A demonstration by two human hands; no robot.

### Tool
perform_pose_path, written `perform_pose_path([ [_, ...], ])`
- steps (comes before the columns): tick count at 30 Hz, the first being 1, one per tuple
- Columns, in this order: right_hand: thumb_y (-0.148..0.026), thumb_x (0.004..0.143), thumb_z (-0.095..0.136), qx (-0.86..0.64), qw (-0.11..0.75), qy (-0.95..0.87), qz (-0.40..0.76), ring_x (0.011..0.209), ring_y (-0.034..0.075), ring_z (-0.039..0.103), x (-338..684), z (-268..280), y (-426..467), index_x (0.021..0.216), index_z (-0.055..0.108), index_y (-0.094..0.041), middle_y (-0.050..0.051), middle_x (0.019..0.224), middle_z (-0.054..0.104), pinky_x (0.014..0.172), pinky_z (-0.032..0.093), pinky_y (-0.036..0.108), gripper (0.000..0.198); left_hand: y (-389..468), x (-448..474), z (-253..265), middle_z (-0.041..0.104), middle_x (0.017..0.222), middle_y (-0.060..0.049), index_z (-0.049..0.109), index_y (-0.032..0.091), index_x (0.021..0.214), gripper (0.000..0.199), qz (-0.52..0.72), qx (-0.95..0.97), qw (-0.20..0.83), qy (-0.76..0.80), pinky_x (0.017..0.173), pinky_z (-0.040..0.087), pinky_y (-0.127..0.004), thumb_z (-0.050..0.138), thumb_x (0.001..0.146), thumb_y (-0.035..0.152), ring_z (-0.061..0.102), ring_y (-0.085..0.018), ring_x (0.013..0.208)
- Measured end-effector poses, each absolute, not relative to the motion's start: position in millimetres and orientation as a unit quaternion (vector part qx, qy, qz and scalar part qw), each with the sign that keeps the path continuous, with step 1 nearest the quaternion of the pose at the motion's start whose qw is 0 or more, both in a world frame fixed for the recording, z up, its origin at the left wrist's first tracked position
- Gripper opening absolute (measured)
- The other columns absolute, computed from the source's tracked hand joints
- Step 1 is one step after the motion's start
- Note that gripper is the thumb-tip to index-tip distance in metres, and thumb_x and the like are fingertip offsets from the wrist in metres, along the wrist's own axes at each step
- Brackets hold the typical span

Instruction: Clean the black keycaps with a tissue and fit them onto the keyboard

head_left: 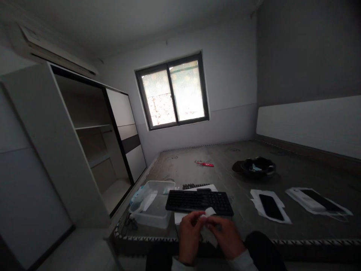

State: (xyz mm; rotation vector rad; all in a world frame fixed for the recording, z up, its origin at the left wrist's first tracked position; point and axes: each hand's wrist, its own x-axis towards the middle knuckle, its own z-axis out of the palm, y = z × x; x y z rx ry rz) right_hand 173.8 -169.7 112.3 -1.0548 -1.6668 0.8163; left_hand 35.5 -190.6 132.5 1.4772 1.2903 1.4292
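Note:
My left hand (190, 234) and my right hand (225, 233) meet in front of a black keyboard (186, 201). Between their closed fingertips is a small piece of white tissue (210, 212), pinched from both sides. The keyboard lies on a white box (178, 218), whose front is partly covered by my hands. Behind the keyboard's far edge is a row of loose black keycaps (194, 186). To the left of my hands is a clear plastic container (158, 212) with light-coloured items inside, too dim to name.
On the mattress (214, 150), a black cap (255, 167) holds small items. A phone (270, 207) lies on white paper at the right, and another phone (321, 199) rests beside a white block (306, 199). Farther back lies a red object (207, 164). An open wardrobe (96, 150) stands left.

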Motion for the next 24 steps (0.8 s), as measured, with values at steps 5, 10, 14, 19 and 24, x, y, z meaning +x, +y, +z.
perform_pose_path([
  [5,-0.033,0.081,0.051,-0.394,0.502,-0.699,0.323,0.091,0.025,0.066,167.4,107.5,-174.1,0.085,0.075,-0.023,0.008,0.091,0.073,0.086,0.048,0.037,0.027,-196.6,26.1,133.3,0.072,0.094,-0.007,0.072,0.019,0.096,0.030,0.528,0.602,0.291,0.523,0.082,0.049,-0.030,0.057,0.082,0.042,0.065,-0.022,0.088],
  [10,-0.031,0.081,0.050,-0.369,0.493,-0.701,0.360,0.099,0.025,0.064,159.6,115.5,-176.2,0.098,0.073,-0.023,0.007,0.102,0.072,0.093,0.045,0.039,0.030,-202.9,20.4,138.5,0.071,0.089,-0.005,0.069,0.019,0.092,0.033,0.548,0.579,0.240,0.554,0.075,0.048,-0.027,0.048,0.087,0.044,0.064,-0.020,0.084],
  [14,-0.033,0.079,0.052,-0.391,0.509,-0.675,0.364,0.095,0.026,0.065,160.0,117.0,-172.0,0.089,0.075,-0.024,0.007,0.097,0.073,0.090,0.048,0.039,0.026,-201.0,11.9,138.3,0.070,0.082,-0.003,0.067,0.017,0.086,0.034,0.563,0.540,0.217,0.587,0.070,0.047,-0.026,0.051,0.085,0.048,0.063,-0.020,0.078],
  [19,-0.035,0.079,0.051,-0.420,0.514,-0.652,0.366,0.093,0.026,0.066,159.6,106.5,-161.6,0.085,0.074,-0.024,0.006,0.094,0.074,0.085,0.050,0.036,0.026,-194.8,6.2,131.1,0.071,0.086,-0.005,0.070,0.017,0.087,0.037,0.585,0.508,0.248,0.582,0.074,0.049,-0.028,0.057,0.080,0.051,0.064,-0.023,0.082],
  [24,-0.037,0.079,0.050,-0.422,0.500,-0.651,0.384,0.089,0.026,0.066,149.2,95.4,-149.5,0.082,0.073,-0.024,0.006,0.091,0.074,0.081,0.051,0.034,0.027,-180.7,4.6,114.3,0.072,0.094,-0.010,0.072,0.015,0.095,0.046,0.598,0.462,0.317,0.573,0.081,0.051,-0.034,0.065,0.072,0.053,0.065,-0.027,0.090],
])
